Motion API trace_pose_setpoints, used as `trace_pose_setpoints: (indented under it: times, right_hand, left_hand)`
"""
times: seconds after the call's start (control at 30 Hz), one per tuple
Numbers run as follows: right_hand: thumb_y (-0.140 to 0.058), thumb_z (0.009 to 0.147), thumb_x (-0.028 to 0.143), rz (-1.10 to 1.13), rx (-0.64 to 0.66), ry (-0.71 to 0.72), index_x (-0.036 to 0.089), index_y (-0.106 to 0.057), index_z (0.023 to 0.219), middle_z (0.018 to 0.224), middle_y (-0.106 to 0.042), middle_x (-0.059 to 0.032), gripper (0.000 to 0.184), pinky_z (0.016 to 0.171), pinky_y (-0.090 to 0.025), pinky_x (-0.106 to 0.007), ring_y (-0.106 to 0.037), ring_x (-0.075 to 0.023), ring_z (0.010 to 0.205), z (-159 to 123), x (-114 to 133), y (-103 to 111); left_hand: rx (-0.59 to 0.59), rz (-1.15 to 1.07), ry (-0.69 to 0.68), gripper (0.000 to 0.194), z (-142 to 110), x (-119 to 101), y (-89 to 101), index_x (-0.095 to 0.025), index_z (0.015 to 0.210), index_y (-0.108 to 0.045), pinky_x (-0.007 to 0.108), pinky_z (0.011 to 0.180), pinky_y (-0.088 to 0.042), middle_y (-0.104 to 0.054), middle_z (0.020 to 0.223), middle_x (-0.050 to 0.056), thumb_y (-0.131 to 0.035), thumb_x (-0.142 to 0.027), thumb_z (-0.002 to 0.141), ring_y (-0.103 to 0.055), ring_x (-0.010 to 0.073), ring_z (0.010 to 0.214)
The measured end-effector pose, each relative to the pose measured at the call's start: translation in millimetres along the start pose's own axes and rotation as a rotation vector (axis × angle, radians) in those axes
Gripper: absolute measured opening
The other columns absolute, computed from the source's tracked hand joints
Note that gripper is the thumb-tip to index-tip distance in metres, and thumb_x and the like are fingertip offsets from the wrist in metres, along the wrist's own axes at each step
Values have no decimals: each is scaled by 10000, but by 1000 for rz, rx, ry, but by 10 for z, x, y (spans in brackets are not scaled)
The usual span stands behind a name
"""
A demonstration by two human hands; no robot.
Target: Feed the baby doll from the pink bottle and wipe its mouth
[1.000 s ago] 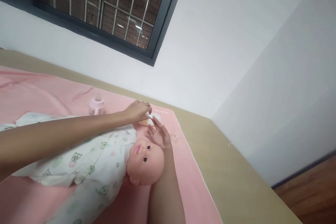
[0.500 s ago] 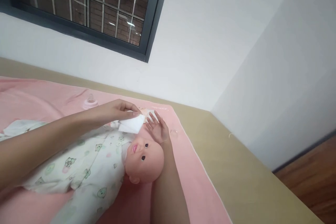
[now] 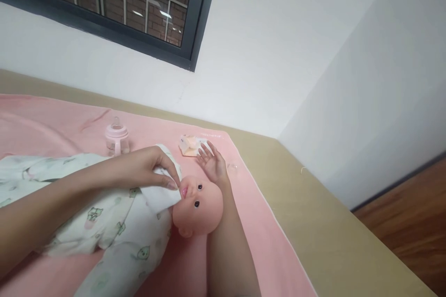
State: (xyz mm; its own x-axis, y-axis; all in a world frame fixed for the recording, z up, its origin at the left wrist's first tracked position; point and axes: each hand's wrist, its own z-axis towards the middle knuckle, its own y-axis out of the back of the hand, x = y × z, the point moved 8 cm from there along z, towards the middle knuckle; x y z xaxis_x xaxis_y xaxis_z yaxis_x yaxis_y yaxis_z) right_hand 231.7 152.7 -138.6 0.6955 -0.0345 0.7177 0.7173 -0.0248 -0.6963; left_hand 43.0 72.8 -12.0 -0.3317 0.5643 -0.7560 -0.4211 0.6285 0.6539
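My left hand [image 3: 149,167], left of centre, is clamped on the wipe [image 3: 160,198] between thumb and fingers, right beside the mouth [image 3: 184,192] of the doll [image 3: 139,227], which stretches from the left edge to mid-frame. Its head lies over my right forearm [image 3: 232,241]. My right hand [image 3: 214,164], apart from the left, spreads its fingers beside the pack [image 3: 189,145]. The bottle [image 3: 116,138] stands left of centre.

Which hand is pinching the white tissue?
The left hand: it pinches the white tissue near the mouth of the doll. The right hand is open, pinching nothing.
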Motion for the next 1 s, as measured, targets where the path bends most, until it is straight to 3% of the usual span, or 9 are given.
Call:
trace_pose_setpoints:
  times: [0.47,0.73,1.0]
  right_hand:
    - [-658,784,344,-118,6,-46,253,-640,1070,1079,-693,-26,300,920,-508,-340,-647,-155,954,26,-135,70]
    - [-689,758,323,-111,14,-42,219,-652,1034,992,-705,-23,297,912,-507,-327,-651,-149,902,15,-177,41]
    - [-702,750,323,-149,70,-72,209,-635,1067,1026,-704,-34,343,969,-483,-375,-661,-161,911,45,-210,-10]
  left_hand:
    - [-59,141,69,98,-11,-44,-84,-264,778,-766,176,662,-443,-748,826,-74,-697,-324,742,-673,140,798]
    - [-79,204,-10,109,-13,-59,-156,-258,774,-747,186,634,-422,-739,790,-84,-640,-264,753,-666,125,753]
    - [-156,246,3,113,12,-31,-84,-256,758,-737,191,649,-421,-736,795,-79,-625,-271,755,-667,131,774]
